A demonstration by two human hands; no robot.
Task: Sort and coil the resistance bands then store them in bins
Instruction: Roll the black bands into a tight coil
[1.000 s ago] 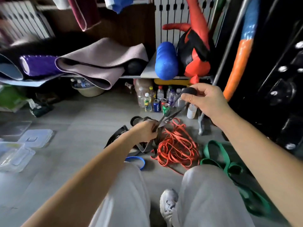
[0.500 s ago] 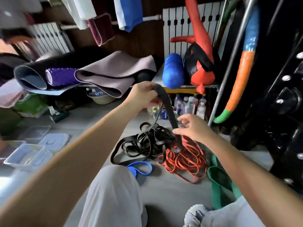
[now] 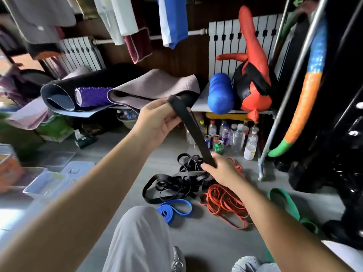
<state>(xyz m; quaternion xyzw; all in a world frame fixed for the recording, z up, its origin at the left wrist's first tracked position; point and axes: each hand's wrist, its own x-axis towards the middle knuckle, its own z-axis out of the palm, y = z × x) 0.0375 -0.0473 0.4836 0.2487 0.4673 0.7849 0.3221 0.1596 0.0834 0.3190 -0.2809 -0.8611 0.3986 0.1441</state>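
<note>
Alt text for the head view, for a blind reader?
The left hand grips the top of a black band; the right hand holds it lower down. A black tangle, orange bands, blue band and green band lie on the floor.

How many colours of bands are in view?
4. Black band in the left hand and right hand, over a black tangle; blue band by the knee; orange bands beside it; green band far right. Others may be hidden.

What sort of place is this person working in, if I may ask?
Probably a home-gym storage corner: rolled exercise mats, a blue foam roller, resistance bands heaped on the floor.
</note>
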